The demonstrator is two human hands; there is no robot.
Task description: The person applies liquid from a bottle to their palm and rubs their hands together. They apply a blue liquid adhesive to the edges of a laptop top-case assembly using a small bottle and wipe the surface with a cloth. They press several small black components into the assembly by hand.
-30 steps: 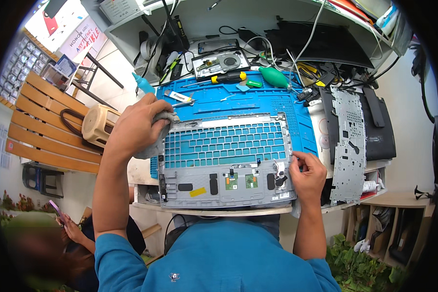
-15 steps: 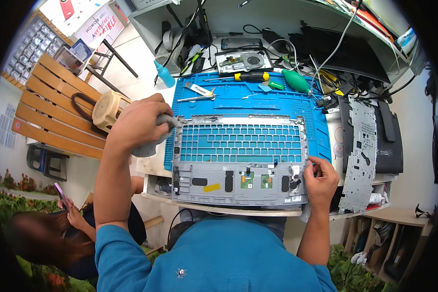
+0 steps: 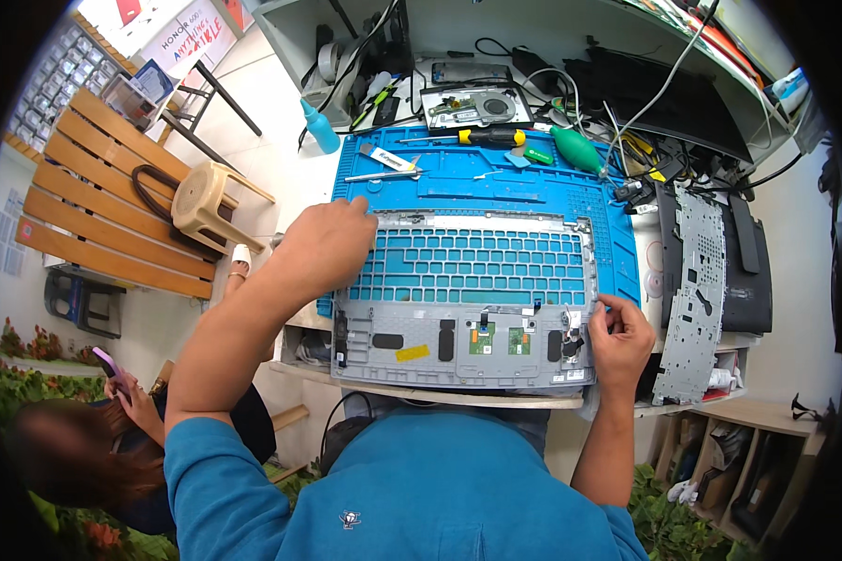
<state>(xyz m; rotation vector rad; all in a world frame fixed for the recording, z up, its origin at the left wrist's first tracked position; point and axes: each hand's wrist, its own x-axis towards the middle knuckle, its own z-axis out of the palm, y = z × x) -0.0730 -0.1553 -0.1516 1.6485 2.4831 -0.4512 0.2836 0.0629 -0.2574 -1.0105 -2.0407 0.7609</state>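
Observation:
A grey laptop top case (image 3: 365, 320) lies inside up at the bench's front edge, partly on a blue work mat (image 3: 617, 257). Its keyboard openings form a grid at the far side, with a small green touchpad board (image 3: 482, 338) nearer me. My left hand (image 3: 326, 245) is closed over the case's far left corner, fingers curled down; the grey cloth it held a moment ago is hidden beneath it. With thumb and fingers, my right hand (image 3: 623, 335) pinches the right edge of the case.
Behind the case are a yellow-black screwdriver (image 3: 491, 138), tweezers (image 3: 384, 175), a green air blower (image 3: 576, 150) and a blue bottle (image 3: 320, 129). A perforated metal plate (image 3: 692, 299) leans at right. A person with a phone (image 3: 112, 369) sits at lower left.
My left hand has swung right and down from beside the case onto its far left corner, and the cloth has gone out of sight. My right hand stays at the right edge.

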